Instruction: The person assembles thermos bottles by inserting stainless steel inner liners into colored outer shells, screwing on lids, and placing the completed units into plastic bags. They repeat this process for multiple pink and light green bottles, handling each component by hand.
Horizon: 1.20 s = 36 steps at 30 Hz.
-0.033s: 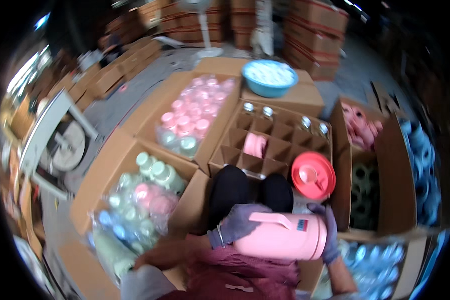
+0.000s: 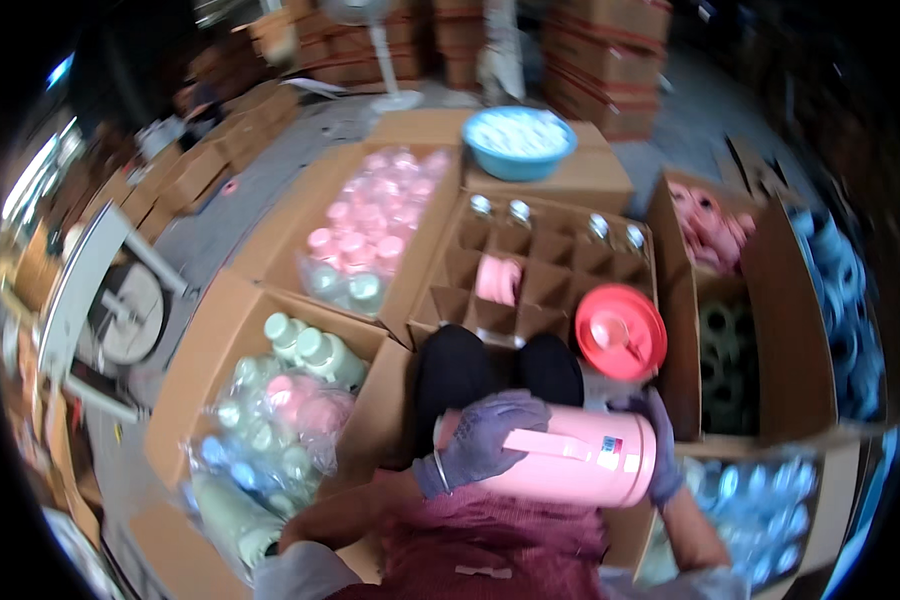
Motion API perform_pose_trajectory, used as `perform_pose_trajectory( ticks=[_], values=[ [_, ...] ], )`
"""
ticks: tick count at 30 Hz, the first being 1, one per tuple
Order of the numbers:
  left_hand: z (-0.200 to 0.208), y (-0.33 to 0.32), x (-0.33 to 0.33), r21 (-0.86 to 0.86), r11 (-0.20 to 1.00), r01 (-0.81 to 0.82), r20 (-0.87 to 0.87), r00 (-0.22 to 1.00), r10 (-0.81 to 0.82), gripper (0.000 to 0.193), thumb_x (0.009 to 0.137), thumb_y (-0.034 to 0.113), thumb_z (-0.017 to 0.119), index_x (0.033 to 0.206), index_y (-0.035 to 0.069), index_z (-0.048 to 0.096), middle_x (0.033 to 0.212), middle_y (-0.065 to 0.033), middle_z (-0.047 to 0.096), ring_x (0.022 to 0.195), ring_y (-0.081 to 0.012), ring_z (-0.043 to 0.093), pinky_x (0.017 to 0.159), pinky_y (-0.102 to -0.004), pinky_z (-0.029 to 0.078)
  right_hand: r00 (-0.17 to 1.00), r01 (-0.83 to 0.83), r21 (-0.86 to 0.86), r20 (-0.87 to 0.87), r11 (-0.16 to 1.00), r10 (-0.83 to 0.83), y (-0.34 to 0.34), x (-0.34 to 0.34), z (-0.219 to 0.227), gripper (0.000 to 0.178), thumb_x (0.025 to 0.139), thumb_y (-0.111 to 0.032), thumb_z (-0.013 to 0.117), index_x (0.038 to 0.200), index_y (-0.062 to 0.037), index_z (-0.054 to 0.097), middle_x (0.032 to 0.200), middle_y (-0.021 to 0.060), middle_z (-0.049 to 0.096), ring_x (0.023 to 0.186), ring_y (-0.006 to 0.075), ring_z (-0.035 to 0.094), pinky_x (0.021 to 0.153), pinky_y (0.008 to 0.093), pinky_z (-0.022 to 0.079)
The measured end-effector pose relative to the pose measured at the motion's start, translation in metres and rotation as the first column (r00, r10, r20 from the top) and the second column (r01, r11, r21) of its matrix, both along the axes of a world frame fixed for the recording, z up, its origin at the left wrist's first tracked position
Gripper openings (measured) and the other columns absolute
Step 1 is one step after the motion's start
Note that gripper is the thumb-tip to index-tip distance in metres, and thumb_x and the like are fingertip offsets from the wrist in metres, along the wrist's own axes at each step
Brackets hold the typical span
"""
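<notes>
A pink vacuum jug (image 2: 570,465) with a side handle and a small label lies sideways over my lap. My left hand (image 2: 495,440), in a grey-purple glove, is wrapped round its left end, by the handle. Gloved as well, my right hand (image 2: 658,445) grips the right end, its fingers partly hidden behind the jug. Just beyond my knees stands a divided carton (image 2: 450,308) holding several silver-topped flasks (image 2: 519,212) and pink ring-shaped parts (image 2: 498,280). A red-pink basin (image 2: 620,333) with a small funnel-like piece in it sits at its near right corner.
Left are cartons of bagged pink bottles (image 2: 355,250) and green bottles (image 2: 330,355). A blue basin (image 2: 520,160) of white pieces stands at the back. To the right are cartons of pink parts (image 2: 710,228), dark green parts (image 2: 725,350) and blue parts (image 2: 835,270).
My left hand has shifted slightly up and right along the jug, now covering more near the handle. The jug's left end has risen a little. The whole view has moved slightly.
</notes>
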<state>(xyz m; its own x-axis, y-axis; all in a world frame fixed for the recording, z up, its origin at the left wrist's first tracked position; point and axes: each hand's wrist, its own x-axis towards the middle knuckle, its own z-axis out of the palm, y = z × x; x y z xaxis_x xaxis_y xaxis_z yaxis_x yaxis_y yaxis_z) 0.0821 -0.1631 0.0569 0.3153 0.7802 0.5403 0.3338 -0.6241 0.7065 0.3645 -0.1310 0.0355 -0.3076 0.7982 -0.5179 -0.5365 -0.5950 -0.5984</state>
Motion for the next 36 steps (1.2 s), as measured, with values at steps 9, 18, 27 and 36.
perform_pose_trajectory(
  ticks=[9, 18, 27, 36],
  values=[
    [0.025, 0.025, 0.006, 0.032, 0.992, -0.124, -0.035, 0.991, 0.126, 0.022, 0.076, 0.003, 0.067, 0.097, 0.002, 0.07, 0.098, -0.0141, 0.071, 0.097, -0.0325, 0.067, 0.089, -0.0382, 0.054, 0.825, -0.178, 0.613, 0.52, 0.77, -0.223, 0.016, 0.004, -0.012, 0.034, 0.099, -0.021, 0.044, 0.122, -0.0011, 0.057, 0.12, 0.0142, 0.061, 0.11, 0.0218, 0.059, 0.099, 0.0329, 0.045],
    [0.035, 0.042, -0.005, 0.049, 0.997, -0.053, -0.36, 0.931, 0.067, 0.018, 0.079, 0.014, 0.064, 0.093, 0.005, 0.067, 0.082, -0.0105, 0.068, 0.077, -0.0321, 0.067, 0.07, -0.0385, 0.054, 0.768, -0.485, 0.845, 0.534, 0.225, -0.352, 0.022, -0.004, 0.06, 0.039, 0.1, -0.022, 0.038, 0.133, -0.0026, 0.048, 0.128, 0.0126, 0.051, 0.125, 0.0218, 0.045, 0.109, 0.0324, 0.033],
    [0.011, 0.037, -0.023, -0.159, 0.986, 0.047, -0.277, 0.957, -0.09, 0.017, 0.082, 0.022, 0.062, 0.091, 0.009, 0.068, 0.08, -0.0073, 0.067, 0.072, -0.0277, 0.065, 0.062, -0.0372, 0.052, 0.681, -0.611, 0.761, 0.646, 0.218, -0.345, 0.022, 0.004, 0.055, 0.057, 0.094, -0.032, 0.051, 0.142, -0.0042, 0.039, 0.142, 0.0177, 0.041, 0.134, 0.0298, 0.038, 0.113, 0.0415, 0.027],
    [0.073, 0.029, 0.048, 0.375, 0.9, 0.221, -0.454, 0.891, -0.03, 0.011, 0.07, 0.012, 0.067, 0.08, 0.011, 0.062, 0.095, -0.0071, 0.069, 0.097, -0.0265, 0.066, 0.098, -0.049, 0.049, 0.873, -0.138, 0.693, 0.423, 0.708, -0.243, 0.008, 0.007, -0.049, 0.033, 0.101, -0.021, 0.044, 0.126, -0.0019, 0.053, 0.119, 0.0091, 0.063, 0.108, 0.0179, 0.06, 0.099, 0.0334, 0.047]
  ],
)
